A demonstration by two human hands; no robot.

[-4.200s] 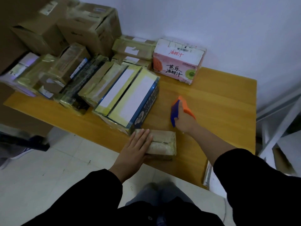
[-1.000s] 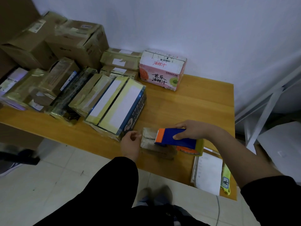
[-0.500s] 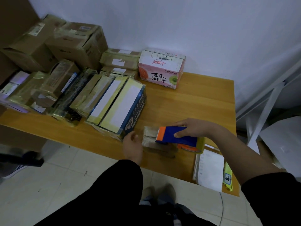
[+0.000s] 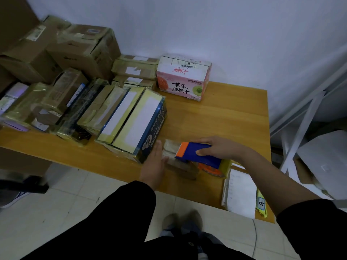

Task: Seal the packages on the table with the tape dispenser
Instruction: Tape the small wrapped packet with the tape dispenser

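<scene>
Two hands: we log both at small tan taped package (image 4: 181, 167).
Right hand (image 4: 219, 149): fingers clamp blue-orange tape dispenser (image 4: 189, 152) atop it.
Left hand (image 4: 155, 166): straight fingers touch its left end.

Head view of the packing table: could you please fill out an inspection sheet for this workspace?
Surface: wooden table, bare toward the right rear.
Job's things: tape dispenser on a small brown package at the front edge.
Clutter: taped packages in a row, pink carton, cardboard boxes at left; papers at the front right corner.
Hands: left hand flat against the package's end; right hand grips the dispenser.
Cables: perhaps one thin cord on the tiled floor.
Surroundings: white wall, white shelf frame at right.
</scene>
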